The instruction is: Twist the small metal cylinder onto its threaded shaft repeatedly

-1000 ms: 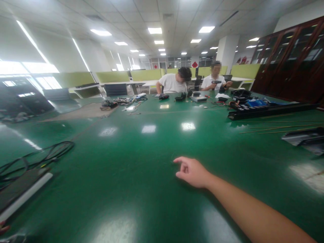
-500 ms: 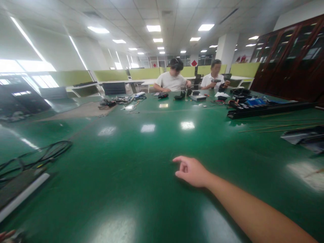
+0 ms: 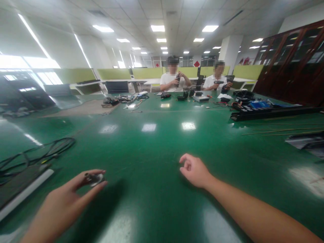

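Fingers [image 3: 92, 192] of left hand [image 3: 60, 202] clamp a metallic part [image 3: 96, 180]; right hand [image 3: 196, 172] curls, fingertips [image 3: 183, 157] apart.

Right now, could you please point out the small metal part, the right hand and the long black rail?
Small metal part [image 3: 96, 180]: head view, on its shiny round section.
Right hand [image 3: 196, 172]: head view, on the back of the hand.
Long black rail [image 3: 255, 115]: head view, on its near side.

Glossy green tabletop [image 3: 152, 148]; shiny metallic part [image 3: 95, 180]; polished wood cabinet [image 3: 286, 64].
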### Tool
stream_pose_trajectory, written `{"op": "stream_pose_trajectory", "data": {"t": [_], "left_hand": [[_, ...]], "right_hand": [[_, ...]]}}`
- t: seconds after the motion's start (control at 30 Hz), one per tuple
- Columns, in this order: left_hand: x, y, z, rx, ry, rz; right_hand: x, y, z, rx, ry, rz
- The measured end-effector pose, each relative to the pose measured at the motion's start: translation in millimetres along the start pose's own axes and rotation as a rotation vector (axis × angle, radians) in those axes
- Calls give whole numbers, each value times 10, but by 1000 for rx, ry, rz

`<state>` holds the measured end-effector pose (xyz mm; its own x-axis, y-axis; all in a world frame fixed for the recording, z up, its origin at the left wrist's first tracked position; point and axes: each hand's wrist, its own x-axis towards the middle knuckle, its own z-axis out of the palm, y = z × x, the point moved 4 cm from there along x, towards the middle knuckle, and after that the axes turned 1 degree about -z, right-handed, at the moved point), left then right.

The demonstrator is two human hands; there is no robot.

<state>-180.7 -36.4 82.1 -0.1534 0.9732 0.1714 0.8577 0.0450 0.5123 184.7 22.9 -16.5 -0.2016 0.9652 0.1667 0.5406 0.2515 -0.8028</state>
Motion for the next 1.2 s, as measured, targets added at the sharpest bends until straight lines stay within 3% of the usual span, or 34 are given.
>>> {"op": "stream_pose_trajectory", "data": {"t": [0.07, 0.23, 0.33, 0.43, 0.57, 0.73, 0.87, 1.2], "left_hand": [[139, 250, 219, -67, -99, 77], [288, 1197, 891, -346, -340, 367], [280, 1496, 1227, -405, -400, 420], [250, 1514, 1396, -422, -375, 432], [191, 1373, 1442, -527, -395, 405], [204, 1247, 1525, -791, -433, 206], [232, 1225, 1634, -809, -457, 157], [276, 1261, 1581, -639, -431, 348]], "right_hand": [[4, 6, -14, 24, -8, -5], [3, 25, -43, 242, -99, 26], [-9, 4, -49, 289, -106, 36], [-26, -33, -64, 289, -60, 32], [-48, -63, -131, 316, 96, 11], [-70, -31, -157, 389, 216, 27], [-75, -39, -102, 403, 159, -8], [-115, -113, -41, 441, 34, 8]]}}
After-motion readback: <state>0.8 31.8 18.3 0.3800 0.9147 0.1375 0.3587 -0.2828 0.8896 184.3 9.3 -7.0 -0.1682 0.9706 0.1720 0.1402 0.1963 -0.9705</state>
